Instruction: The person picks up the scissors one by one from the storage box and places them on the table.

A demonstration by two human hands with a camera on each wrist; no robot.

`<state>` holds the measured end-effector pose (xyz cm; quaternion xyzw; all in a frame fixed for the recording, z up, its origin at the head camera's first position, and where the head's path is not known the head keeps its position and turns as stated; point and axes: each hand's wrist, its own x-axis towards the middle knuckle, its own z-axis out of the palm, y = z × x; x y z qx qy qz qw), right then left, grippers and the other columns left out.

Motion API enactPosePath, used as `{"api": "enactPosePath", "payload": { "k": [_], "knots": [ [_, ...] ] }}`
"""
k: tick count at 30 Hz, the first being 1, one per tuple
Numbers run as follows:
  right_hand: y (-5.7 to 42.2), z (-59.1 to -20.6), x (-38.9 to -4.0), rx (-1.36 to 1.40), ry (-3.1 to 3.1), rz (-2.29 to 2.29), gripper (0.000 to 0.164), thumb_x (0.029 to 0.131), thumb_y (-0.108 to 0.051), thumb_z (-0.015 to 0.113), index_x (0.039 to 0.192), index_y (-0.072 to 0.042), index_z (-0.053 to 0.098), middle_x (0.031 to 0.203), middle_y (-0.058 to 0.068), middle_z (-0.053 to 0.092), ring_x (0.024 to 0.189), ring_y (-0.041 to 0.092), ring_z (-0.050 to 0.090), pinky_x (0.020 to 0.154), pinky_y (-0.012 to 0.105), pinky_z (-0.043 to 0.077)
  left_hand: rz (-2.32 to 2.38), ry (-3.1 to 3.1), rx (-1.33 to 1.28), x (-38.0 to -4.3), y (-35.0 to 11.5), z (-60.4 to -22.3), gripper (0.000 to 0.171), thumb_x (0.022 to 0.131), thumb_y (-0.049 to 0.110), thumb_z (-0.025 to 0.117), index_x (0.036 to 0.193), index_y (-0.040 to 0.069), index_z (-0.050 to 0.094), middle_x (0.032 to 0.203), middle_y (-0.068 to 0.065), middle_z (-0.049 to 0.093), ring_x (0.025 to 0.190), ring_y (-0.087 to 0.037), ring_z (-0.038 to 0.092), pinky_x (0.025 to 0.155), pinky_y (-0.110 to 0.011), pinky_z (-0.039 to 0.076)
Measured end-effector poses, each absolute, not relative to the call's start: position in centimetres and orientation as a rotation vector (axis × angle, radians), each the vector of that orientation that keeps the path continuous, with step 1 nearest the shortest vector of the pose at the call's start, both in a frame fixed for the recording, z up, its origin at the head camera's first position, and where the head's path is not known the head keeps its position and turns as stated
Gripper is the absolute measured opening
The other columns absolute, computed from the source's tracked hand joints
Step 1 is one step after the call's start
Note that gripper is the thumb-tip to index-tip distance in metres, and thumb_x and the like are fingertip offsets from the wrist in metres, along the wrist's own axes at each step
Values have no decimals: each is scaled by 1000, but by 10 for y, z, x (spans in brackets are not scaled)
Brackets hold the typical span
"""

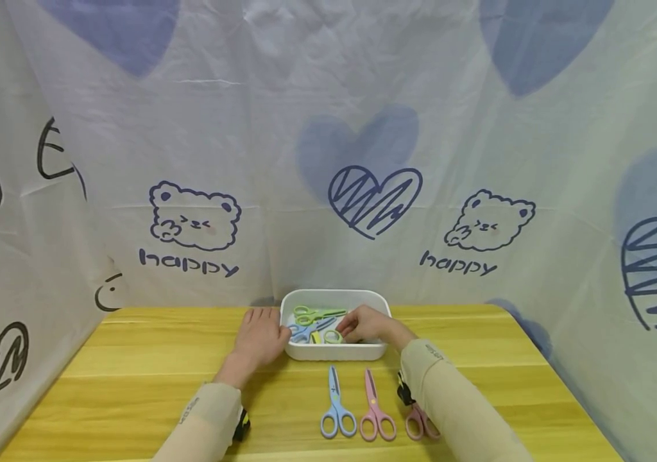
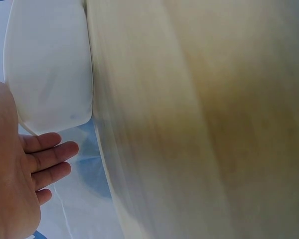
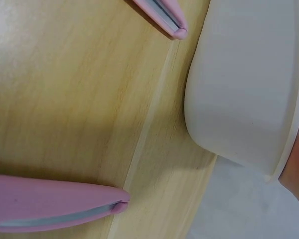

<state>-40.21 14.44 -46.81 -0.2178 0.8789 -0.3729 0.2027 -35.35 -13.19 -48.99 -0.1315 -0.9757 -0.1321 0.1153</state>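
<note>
A white plastic bin [image 1: 334,352] stands near the table's far edge. Green scissors [image 1: 319,316], blue scissors [image 1: 312,330] and a yellow-green scissor handle [image 1: 333,336] lie inside it. My right hand [image 1: 366,324] reaches over the bin's right side, fingers bent down beside that handle; whether they grip anything is hidden. In the right wrist view, the bin's wall hides most of this hand [image 3: 298,164]. My left hand [image 1: 260,339] is at the bin's left side, thumb by the rim. Its fingers look extended in the left wrist view, with nothing held.
On the wooden table [image 1: 149,372], in front of the bin, lie blue scissors [image 1: 336,404] and pink scissors [image 1: 373,407]. More pink scissors [image 1: 419,423] are partly covered by the right sleeve [image 1: 455,398]. A printed cloth [image 1: 282,160] hangs behind the table.
</note>
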Motion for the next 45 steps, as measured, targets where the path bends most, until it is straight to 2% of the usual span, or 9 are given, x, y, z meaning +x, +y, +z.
{"api": "enactPosePath", "payload": {
  "k": [5,12,20,28,35,40,45],
  "knots": [
    [145,-468,-398,-590,2437,-1062,20,91,3,73,111,5,75,92,6,75,80,9,64,72,23,55,-373,-2847,-390,-353,-131,-492,40,100,28,51,120,-6,60,120,-20,62,120,-38,51,115,-55,32],
    [146,-468,-398,-627,2428,-1064,22,92,3,72,114,5,74,95,9,77,81,9,66,71,24,55,-388,-2849,-384,-352,-130,-492,38,100,27,50,119,-5,59,121,-20,61,121,-38,50,115,-55,32],
    [148,-467,-400,-657,2439,-1064,26,92,-2,75,117,2,74,100,8,77,87,11,69,79,26,56,-401,-2839,-392,-354,-129,-494,38,101,27,50,119,-5,59,121,-20,61,120,-39,51,115,-55,32],
    [150,-467,-401,-685,2437,-1164,32,91,-3,77,121,7,70,104,14,77,95,17,72,83,29,58,-388,-2846,-391,-355,-129,-493,39,101,27,50,120,-6,59,121,-21,61,121,-39,51,115,-56,32],
    [147,-463,-401,-624,2529,-1193,33,93,-9,76,124,3,71,110,11,76,102,19,72,93,33,58,-364,-2871,-389,-353,-130,-489,41,101,27,50,121,-7,59,123,-22,61,122,-40,50,116,-56,30],
    [146,-456,-399,-608,2532,-1279,37,94,-9,76,128,5,69,109,10,76,99,18,71,90,32,58,-351,-2874,-392,-351,-130,-486,42,100,27,50,122,-8,58,123,-22,61,121,-40,51,116,-56,31],
    [146,-448,-392,-589,2546,-1346,35,95,-10,75,128,2,70,107,7,76,96,15,69,86,28,58,-339,-2887,-391,-350,-130,-483,44,101,27,49,124,-9,58,123,-23,61,122,-40,50,116,-56,30]
  ]
}}
